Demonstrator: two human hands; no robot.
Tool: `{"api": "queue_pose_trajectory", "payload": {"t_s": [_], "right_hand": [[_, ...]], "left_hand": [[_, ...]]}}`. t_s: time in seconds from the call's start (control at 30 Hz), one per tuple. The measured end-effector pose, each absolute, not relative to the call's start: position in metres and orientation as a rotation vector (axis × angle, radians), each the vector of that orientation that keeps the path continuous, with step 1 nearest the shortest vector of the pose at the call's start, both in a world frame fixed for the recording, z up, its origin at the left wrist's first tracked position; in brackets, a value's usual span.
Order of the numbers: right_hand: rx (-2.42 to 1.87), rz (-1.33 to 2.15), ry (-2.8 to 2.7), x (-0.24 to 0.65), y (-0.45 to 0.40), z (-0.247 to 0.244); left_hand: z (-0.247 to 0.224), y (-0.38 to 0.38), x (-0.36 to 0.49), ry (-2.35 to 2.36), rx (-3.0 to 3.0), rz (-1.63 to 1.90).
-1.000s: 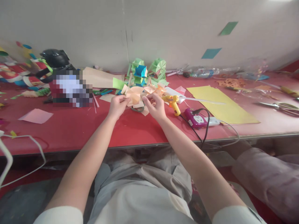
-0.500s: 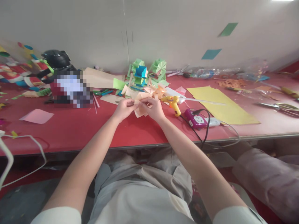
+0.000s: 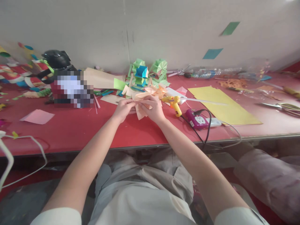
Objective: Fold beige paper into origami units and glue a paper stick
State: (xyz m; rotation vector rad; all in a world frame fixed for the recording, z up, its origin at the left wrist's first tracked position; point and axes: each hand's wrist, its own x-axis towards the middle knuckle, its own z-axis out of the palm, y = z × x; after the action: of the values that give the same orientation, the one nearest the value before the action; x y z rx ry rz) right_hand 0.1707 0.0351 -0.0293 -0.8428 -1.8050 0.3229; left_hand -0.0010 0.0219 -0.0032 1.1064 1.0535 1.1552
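Observation:
Between both hands is a folded piece of peach paper (image 3: 141, 113), held just above the red table. My left hand (image 3: 124, 110) pinches its left side, with the fingertips pressed together. My right hand (image 3: 152, 108) grips it from the right, thumb and fingers closed on the folds. The fingers cover part of the paper. Just behind lie more peach paper pieces (image 3: 158, 90), and green folded-paper shapes (image 3: 159, 69) stand with a blue one (image 3: 141, 72) by the wall. A yellow glue gun (image 3: 175, 105) rests right of my right hand.
On the right are a purple power socket (image 3: 199, 120) with cables, a yellow sheet (image 3: 225, 106) and scissors (image 3: 281, 107). A pink paper (image 3: 37, 116) lies on the left, near a blurred-out screen (image 3: 72, 89). Another person's leg (image 3: 267, 178) is at lower right.
My fingers have shifted slightly on the peach paper, the left fingertips moving in closer to the right ones. The paper has tilted a little; its lower flap hangs lower.

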Motion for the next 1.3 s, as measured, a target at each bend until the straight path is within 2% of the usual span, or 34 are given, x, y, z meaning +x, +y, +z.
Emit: {"api": "queue_pose_trajectory", "payload": {"t_s": [0.5, 0.9, 1.07, 1.2, 1.3], "right_hand": [[-0.787, 0.122, -1.948, 0.17, 0.035, -0.03], [-0.874, 0.111, -1.921, 0.17, 0.031, -0.026], [-0.986, 0.435, -1.573, 0.173, 0.04, -0.029], [-0.936, 0.855, -1.467, 0.17, 0.038, -0.023], [-0.98, 1.008, -1.481, 0.169, 0.032, -0.017]], "left_hand": [[0.0, 0.025, -0.005, 0.978, 1.008, 1.195], [-0.006, 0.027, -0.006, 1.103, 1.255, 1.348], [-0.006, 0.031, -0.01, 1.085, 1.382, 1.552], [-0.005, 0.029, -0.008, 1.013, 1.384, 1.502], [-0.002, 0.025, -0.006, 0.983, 1.382, 1.426]]}}
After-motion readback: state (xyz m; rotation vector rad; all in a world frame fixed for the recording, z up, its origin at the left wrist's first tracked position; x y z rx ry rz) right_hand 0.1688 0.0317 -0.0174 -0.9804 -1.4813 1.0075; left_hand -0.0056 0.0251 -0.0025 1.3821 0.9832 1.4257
